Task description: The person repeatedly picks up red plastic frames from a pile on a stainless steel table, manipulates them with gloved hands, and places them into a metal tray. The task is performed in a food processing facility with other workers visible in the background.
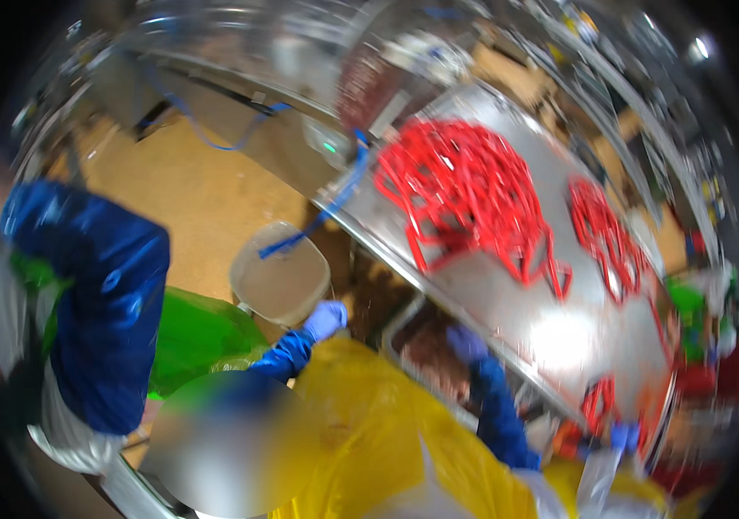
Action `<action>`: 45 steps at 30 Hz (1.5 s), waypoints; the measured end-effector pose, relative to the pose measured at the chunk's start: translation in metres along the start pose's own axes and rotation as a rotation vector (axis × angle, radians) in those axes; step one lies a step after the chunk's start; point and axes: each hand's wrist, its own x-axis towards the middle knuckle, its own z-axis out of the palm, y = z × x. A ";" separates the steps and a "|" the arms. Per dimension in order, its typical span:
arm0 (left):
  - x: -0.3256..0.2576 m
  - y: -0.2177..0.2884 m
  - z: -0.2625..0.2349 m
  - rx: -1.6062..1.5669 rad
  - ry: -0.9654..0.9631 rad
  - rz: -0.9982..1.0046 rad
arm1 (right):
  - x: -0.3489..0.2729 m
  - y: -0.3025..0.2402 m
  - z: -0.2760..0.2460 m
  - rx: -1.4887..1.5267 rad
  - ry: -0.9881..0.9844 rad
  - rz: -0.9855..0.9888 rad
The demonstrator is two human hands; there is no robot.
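My left hand (pixel 326 320), in a purple glove and blue sleeve, is in front of my yellow apron (pixel 369 415), beside the rim of a pale round bucket (pixel 279 272). Its fingers look curled closed; whatever may be inside is hidden. My right hand (pixel 468 342), gloved alike, is over a metal bin (pixel 417 324) with a pinkish, meat-like mass in it, close to the steel table's edge. Blur smears its fingers. On the steel table (pixel 508 333) lies a large heap of long glossy red strands (pixel 465 190), resembling strung sausages, with a smaller heap (pixel 603 229) farther right.
A person in a dark blue sleeve (pixel 106 294) and green apron (pixel 196 337) is at the left. Another person's gloved hand (pixel 625 437) is beside red strands at the lower right. A blue strap (pixel 335 203) hangs off the table corner above the bucket. A blurred round patch covers the lower left.
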 end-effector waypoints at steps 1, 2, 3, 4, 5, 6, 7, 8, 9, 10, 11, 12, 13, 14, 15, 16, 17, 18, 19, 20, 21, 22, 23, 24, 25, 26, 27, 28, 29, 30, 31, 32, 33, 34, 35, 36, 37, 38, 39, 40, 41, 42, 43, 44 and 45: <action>0.015 0.019 -0.019 0.258 -0.065 0.031 | 0.015 -0.024 -0.020 0.287 -0.151 0.293; 0.005 0.037 -0.019 0.025 -0.099 -0.151 | 0.004 -0.051 -0.037 0.157 -0.115 0.174; 0.003 0.057 -0.023 -0.195 -0.125 -0.328 | 0.010 -0.055 -0.041 0.238 -0.164 0.193; 0.013 0.069 -0.021 -0.407 -0.137 -0.529 | 0.024 -0.050 -0.051 0.327 -0.227 0.202; 0.008 0.061 -0.021 -0.393 -0.140 -0.530 | 0.034 -0.064 -0.057 0.298 -0.253 0.206; 0.001 0.052 -0.017 -0.389 -0.140 -0.532 | 0.040 -0.086 -0.071 0.260 -0.286 0.212; 0.000 0.046 -0.013 -0.384 -0.151 -0.530 | 0.049 -0.098 -0.081 0.223 -0.313 0.225; 0.000 0.045 -0.012 -0.301 -0.204 -0.546 | 0.061 -0.096 -0.079 0.201 -0.245 0.198; -0.002 0.040 -0.008 -0.285 -0.201 -0.536 | 0.078 -0.092 -0.077 0.179 -0.177 0.168; -0.009 0.032 -0.003 -0.272 -0.192 -0.535 | 0.100 -0.092 -0.080 0.141 -0.114 0.143; -0.016 0.025 0.000 -0.257 -0.185 -0.534 | 0.123 -0.093 -0.084 0.104 -0.050 0.121; -0.019 0.036 -0.003 -0.165 -0.226 -0.589 | 0.148 -0.098 -0.090 0.088 0.042 0.180; -0.023 0.039 -0.003 -0.071 -0.257 -0.549 | 0.174 -0.097 -0.098 0.068 0.134 0.238; -0.026 0.040 -0.003 0.024 -0.297 -0.503 | 0.202 -0.082 -0.101 0.068 0.281 0.189; -0.028 0.041 -0.002 0.118 -0.331 -0.454 | 0.228 -0.065 -0.102 0.063 0.426 0.134; -0.033 0.047 -0.003 0.117 -0.331 -0.463 | 0.254 -0.072 -0.111 -0.170 0.443 0.246; -0.032 0.057 -0.004 0.106 -0.346 -0.465 | 0.276 -0.086 -0.124 -0.406 0.459 0.349; -0.026 0.069 -0.006 0.098 -0.372 -0.459 | 0.291 -0.084 -0.133 -0.550 0.364 0.401; -0.019 0.081 -0.008 0.095 -0.402 -0.453 | 0.297 -0.077 -0.139 -0.688 0.267 0.455; -0.011 0.092 -0.009 0.091 -0.408 -0.426 | 0.300 -0.078 -0.140 -0.696 0.269 0.481; 0.001 0.100 -0.013 -0.018 -0.413 -0.424 | 0.294 -0.065 -0.132 -0.543 0.374 0.439; 0.017 0.109 -0.013 -0.133 -0.422 -0.419 | 0.284 -0.044 -0.123 -0.399 0.480 0.399; 0.035 0.114 -0.003 -0.265 -0.412 -0.412 | 0.279 -0.031 -0.121 -0.269 0.578 0.338; 0.048 0.112 0.010 -0.442 -0.317 -0.396 | 0.264 -0.068 -0.113 0.197 0.581 0.269; 0.069 0.115 0.021 -0.599 -0.261 -0.358 | 0.242 -0.067 -0.104 0.407 0.493 0.239; 0.094 0.123 0.031 -0.751 -0.202 -0.244 | 0.218 -0.064 -0.094 0.620 0.408 0.212; 0.116 0.131 0.041 -0.899 -0.121 -0.134 | 0.189 -0.086 -0.084 0.919 0.275 0.285; 0.142 0.152 0.051 -1.125 -0.165 -0.358 | 0.155 -0.089 -0.070 1.079 0.155 0.179; 0.166 0.168 0.059 -1.339 -0.220 -0.597 | 0.121 -0.099 -0.054 1.276 0.130 0.296; 0.185 0.160 0.070 -1.240 -0.419 -0.664 | 0.093 -0.092 -0.033 1.423 0.094 0.342; 0.191 0.141 0.089 -1.139 -0.604 -0.727 | 0.065 -0.085 -0.019 1.436 0.013 0.418; 0.188 0.130 0.117 -0.869 -0.458 -0.597 | 0.043 -0.080 -0.007 1.446 -0.077 0.486; 0.183 0.115 0.132 -0.941 -0.380 -0.555 | 0.018 -0.078 0.002 1.463 -0.084 0.576; 0.181 0.102 0.143 -1.008 -0.302 -0.508 | -0.003 -0.078 0.010 1.477 -0.090 0.662; 0.183 0.097 0.150 -1.071 -0.234 -0.459 | -0.017 -0.076 0.017 1.493 -0.083 0.749; 0.181 0.110 0.155 -1.021 -0.091 -0.403 | -0.028 -0.077 0.018 1.469 -0.038 0.674; 0.169 0.120 0.154 -1.021 -0.229 -0.538 | -0.036 -0.079 0.021 1.542 -0.007 0.735; 0.150 0.133 0.153 -1.022 -0.355 -0.667 | -0.033 -0.104 0.003 1.605 0.016 0.792; 0.131 0.141 0.153 -1.025 -0.482 -0.792 | -0.034 -0.118 -0.007 1.661 0.038 0.850; 0.107 0.101 0.176 -0.936 -0.731 -0.683 | -0.042 -0.104 0.006 1.871 -0.151 0.792; 0.092 0.108 0.175 -0.771 -0.790 -0.665 | -0.056 -0.072 0.031 2.085 -0.337 0.728; 0.078 0.122 0.169 -0.604 -0.843 -0.644 | -0.066 -0.053 0.050 2.291 -0.534 0.647; 0.070 0.129 0.165 -0.435 -0.900 -0.618 | -0.070 -0.056 0.060 1.676 -0.375 0.638; 0.064 0.123 0.166 -0.322 -0.883 -0.459 | -0.073 -0.065 0.072 1.053 -0.243 0.588; 0.066 0.111 0.171 -0.208 -0.862 -0.291 | -0.074 -0.071 0.077 0.578 -0.143 0.314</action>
